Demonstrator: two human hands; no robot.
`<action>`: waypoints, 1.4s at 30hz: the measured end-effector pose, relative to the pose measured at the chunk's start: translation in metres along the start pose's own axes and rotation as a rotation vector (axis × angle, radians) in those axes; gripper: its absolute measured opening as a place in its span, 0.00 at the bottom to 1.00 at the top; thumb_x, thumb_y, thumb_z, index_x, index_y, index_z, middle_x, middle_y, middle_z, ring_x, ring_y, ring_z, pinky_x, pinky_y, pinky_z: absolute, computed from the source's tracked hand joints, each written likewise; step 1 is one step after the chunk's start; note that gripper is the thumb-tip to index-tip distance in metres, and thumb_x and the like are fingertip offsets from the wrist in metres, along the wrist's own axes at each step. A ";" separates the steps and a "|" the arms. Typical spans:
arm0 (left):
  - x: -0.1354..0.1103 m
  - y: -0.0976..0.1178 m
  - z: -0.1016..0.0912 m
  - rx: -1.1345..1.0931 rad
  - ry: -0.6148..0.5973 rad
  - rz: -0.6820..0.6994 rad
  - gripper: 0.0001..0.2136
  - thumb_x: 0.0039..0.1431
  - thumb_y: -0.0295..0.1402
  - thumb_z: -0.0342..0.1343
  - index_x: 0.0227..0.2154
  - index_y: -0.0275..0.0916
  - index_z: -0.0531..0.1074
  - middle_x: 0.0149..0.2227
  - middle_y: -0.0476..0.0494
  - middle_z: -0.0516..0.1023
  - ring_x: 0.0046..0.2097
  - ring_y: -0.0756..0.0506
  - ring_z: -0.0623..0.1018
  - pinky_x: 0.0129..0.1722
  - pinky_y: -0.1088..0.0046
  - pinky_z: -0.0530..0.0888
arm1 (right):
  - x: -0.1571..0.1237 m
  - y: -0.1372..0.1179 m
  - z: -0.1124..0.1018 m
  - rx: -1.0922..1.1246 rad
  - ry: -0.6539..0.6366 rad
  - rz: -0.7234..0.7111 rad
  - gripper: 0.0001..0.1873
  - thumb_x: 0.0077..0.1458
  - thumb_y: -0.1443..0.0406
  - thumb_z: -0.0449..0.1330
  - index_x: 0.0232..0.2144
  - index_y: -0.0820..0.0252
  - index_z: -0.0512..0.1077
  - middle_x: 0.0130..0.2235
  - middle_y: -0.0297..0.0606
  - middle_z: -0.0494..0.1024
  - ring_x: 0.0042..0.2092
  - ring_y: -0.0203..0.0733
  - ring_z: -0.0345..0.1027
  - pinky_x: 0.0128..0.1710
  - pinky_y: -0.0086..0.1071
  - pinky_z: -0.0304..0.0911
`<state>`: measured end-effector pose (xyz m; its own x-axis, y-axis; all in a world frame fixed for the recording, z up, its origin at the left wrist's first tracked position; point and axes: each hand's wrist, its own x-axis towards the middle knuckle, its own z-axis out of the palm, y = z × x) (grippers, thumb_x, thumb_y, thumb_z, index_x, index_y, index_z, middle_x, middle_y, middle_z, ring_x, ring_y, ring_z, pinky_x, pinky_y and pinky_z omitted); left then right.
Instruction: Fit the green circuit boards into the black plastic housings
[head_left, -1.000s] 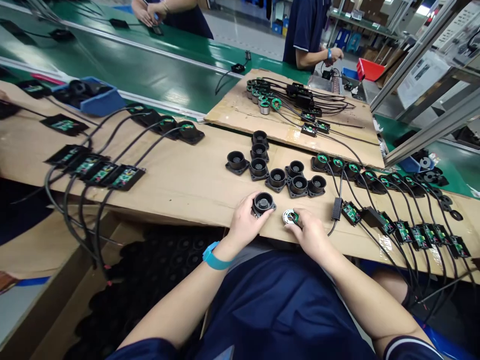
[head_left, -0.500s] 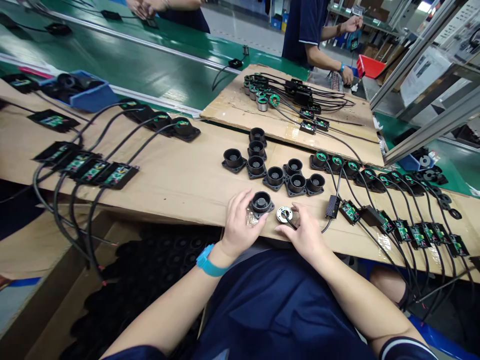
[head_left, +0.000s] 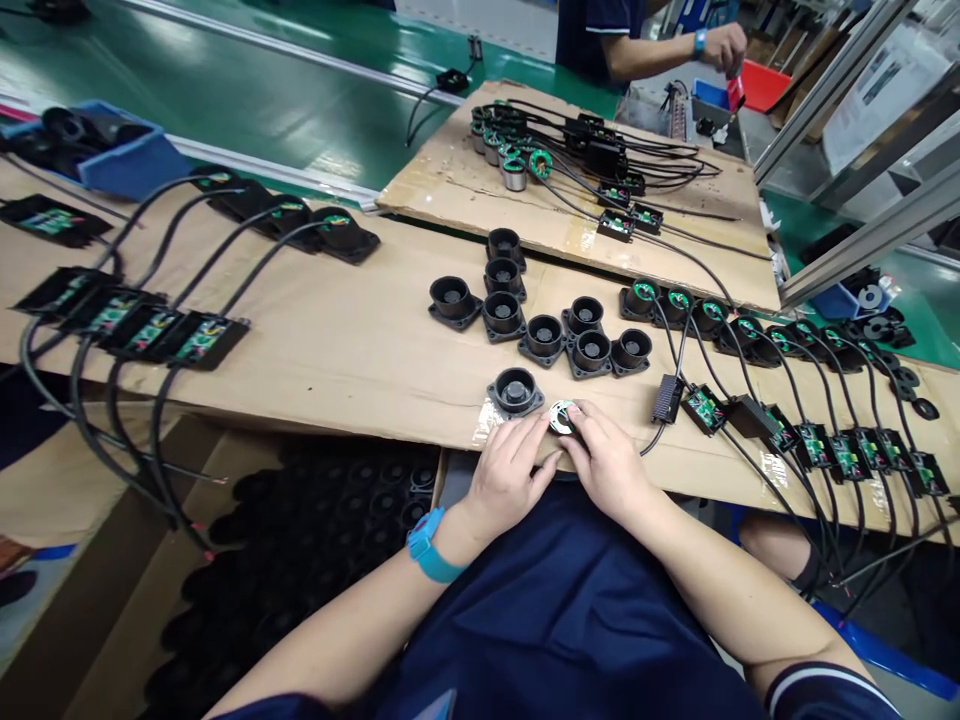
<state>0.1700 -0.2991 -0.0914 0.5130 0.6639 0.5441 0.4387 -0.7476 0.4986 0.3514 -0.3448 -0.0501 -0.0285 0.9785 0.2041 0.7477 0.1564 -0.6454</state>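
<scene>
Near the cardboard's front edge, my right hand (head_left: 609, 462) grips a round motor part with a white ring-shaped circuit board (head_left: 560, 418) on top. My left hand (head_left: 510, 476) closes on the same part from the left, fingertips at the board's edge and thumb just below. Fingers cover much of the part's side. Just beyond my left fingers stands a black round fan housing (head_left: 515, 391) with a square flange, untouched. To the right lies a black finned box (head_left: 666, 399) with cables.
Several more fan housings (head_left: 541, 338) stand behind. On the right are housings with green boards (head_left: 713, 312), wired to open circuit boxes (head_left: 811, 444); similar wired boxes (head_left: 202, 340) lie left. A blue bin (head_left: 139, 165) stands far left. A co-worker's hand (head_left: 726, 48) is at the back.
My left hand has let go of the fan housing and moved right to the motor part. The co-worker's hand at the back has risen with something red.
</scene>
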 end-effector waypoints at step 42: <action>0.051 -0.048 -0.012 -0.245 0.040 -0.301 0.20 0.60 0.34 0.64 0.54 0.42 0.69 0.53 0.38 0.77 0.56 0.38 0.76 0.59 0.52 0.72 | 0.054 -0.032 -0.015 -0.024 0.325 -0.082 0.25 0.62 0.55 0.64 0.56 0.64 0.74 0.32 0.40 0.81 0.32 0.42 0.76 0.39 0.36 0.75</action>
<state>0.1661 -0.2289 -0.0796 0.3570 0.8567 0.3724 0.3738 -0.4963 0.7835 0.3359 -0.2990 -0.0077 0.1209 0.8680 0.4817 0.7674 0.2260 -0.6000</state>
